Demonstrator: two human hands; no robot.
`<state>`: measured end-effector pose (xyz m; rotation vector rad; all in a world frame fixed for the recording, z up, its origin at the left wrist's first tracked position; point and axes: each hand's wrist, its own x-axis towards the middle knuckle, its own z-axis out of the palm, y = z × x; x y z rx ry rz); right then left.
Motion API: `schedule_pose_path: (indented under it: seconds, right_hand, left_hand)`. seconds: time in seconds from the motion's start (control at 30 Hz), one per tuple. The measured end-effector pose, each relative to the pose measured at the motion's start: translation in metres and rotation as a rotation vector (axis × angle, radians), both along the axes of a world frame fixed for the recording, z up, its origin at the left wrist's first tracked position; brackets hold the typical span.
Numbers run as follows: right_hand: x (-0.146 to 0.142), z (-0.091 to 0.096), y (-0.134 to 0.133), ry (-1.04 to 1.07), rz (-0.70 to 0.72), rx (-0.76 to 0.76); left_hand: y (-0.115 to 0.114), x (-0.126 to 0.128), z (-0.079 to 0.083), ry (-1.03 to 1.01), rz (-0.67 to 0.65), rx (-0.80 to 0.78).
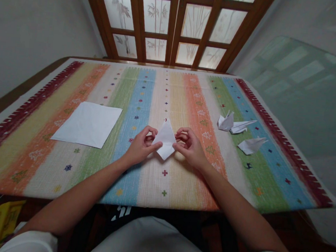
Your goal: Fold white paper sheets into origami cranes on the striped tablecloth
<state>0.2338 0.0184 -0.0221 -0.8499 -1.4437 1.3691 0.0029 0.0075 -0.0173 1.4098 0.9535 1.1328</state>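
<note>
Where my hands are: my left hand (142, 147) and my right hand (191, 148) meet near the middle of the bench, both curled narrow, each pinching one side corner of the folded white paper (165, 139).

What I hold: that paper forms a diamond, its long axis running straight away from me, one tip pointing at my chest and the other at the far wall. I cannot tell whether it is lifted clear of the striped woven cloth (162, 190) beneath it.

What lies flat: a square white paper sheet (87, 124) rests unfolded to my left, well apart from my left hand.

What is already folded: to my right lie finished-looking white origami figures (226, 121). Two touch, and a third (251, 146) sits just beside them, all well apart from my right hand.

What stands beyond: the cloth covers the bench (12, 106) up to a wooden door (177, 25) with painted bamboo panes.
</note>
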Motion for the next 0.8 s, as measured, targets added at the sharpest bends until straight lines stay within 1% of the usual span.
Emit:
schedule_pose_path:
  seconds: [0.07, 0.23, 0.33, 0.47, 0.63, 0.73, 0.8]
  right_hand:
    - [-0.0009, -0.0016, 0.0009, -0.013, 0.016, -0.011]
    - [-0.0037, -0.0046, 0.0007, -0.064, 0.049, -0.041]
    - [-0.0038, -0.0047, 0.0006, -0.062, 0.050, -0.070]
    - [-0.0028, -0.0024, 0.0006, -0.067, 0.053, -0.076]
    - [-0.0025, -0.0020, -0.0001, -0.082, 0.034, -0.068]
    - [-0.0016, -0.0030, -0.0005, -0.109, 0.031, -0.055]
    - [-0.0005, -0.0023, -0.0010, -0.155, 0.035, -0.013]
  left_hand:
    - [0.0017, -0.0002, 0.0001, 0.008, 0.019, -0.003]
    - [0.0034, -0.0005, -0.0018, 0.004, 0.019, -0.018]
    - [0.0030, -0.0002, -0.0023, 0.034, 0.032, 0.023]
    - [0.0028, -0.0006, -0.0001, 0.100, 0.017, 0.072]
    - [0.0011, -0.0012, 0.0017, 0.138, 0.034, 0.032]
    - [-0.0010, -0.0015, 0.0036, 0.223, -0.007, 0.091]
    - [-0.0020, -0.0020, 0.0053, 0.271, -0.050, 0.133]
